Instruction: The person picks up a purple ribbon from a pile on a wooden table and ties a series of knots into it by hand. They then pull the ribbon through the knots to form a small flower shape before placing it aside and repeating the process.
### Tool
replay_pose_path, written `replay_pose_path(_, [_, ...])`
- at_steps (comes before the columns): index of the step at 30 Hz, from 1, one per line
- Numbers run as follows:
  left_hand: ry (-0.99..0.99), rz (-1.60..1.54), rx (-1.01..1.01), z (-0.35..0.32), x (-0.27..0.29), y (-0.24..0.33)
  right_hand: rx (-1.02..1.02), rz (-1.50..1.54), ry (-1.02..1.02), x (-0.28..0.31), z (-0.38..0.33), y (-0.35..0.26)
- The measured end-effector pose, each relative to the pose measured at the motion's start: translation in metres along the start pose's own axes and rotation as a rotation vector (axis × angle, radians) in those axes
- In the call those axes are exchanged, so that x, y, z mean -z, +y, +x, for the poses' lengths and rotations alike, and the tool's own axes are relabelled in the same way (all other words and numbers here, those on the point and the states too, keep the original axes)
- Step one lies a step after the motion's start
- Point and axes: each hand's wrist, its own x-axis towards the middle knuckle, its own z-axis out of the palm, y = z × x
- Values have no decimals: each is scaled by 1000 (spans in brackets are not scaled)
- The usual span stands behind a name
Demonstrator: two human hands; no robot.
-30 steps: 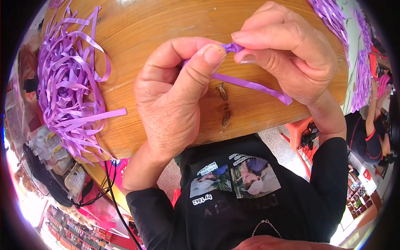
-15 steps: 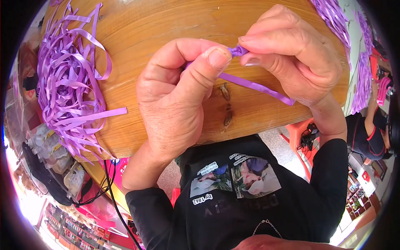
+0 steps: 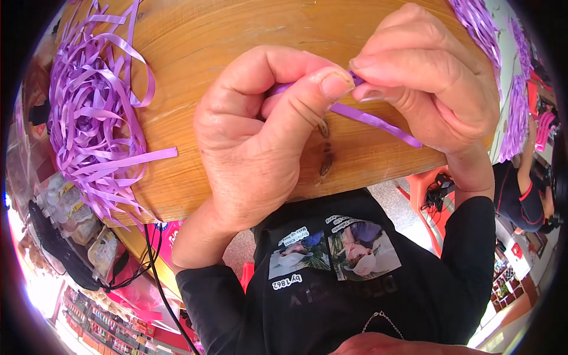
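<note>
Between my two hands, above the wooden table, is a purple ribbon [image 3: 376, 122] whose loose end slants down to the right. My left hand [image 3: 254, 130] pinches it between thumb and bent forefinger. Close against that thumb tip, my right hand [image 3: 426, 77] grips a twisted or knotted bit of the same ribbon with thumb and fingertips. Most of this small part is hidden by the fingers.
A tangled heap of purple ribbons [image 3: 94, 118] covers the left of the wooden table [image 3: 195, 35]. More purple ribbons [image 3: 476, 23] hang at the far right edge. Black cables [image 3: 155, 266] run by the near left corner. Another person [image 3: 518, 195] is at the right, near an orange stool [image 3: 423, 195].
Both hands have shifted slightly right and closed in on each other. The twisted bit of ribbon, plainly visible before, is now mostly covered by my fingers.
</note>
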Motion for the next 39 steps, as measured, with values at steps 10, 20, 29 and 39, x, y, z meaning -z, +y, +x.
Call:
replay_pose_path(10, [-32,26,-125,-2,-1,-2,154,63,100,-12,-5,16])
replay_pose_path(20, [-83,15,-104,-2,1,-4,196,161,210,-21,-5,15])
replay_pose_path(29, [-176,308,-302,-5,8,-2,457,-106,102,-17,-2,22])
replay_pose_path(39, [-228,349,-422,-6,1,-3,760,-470,-49,3,-8,21])
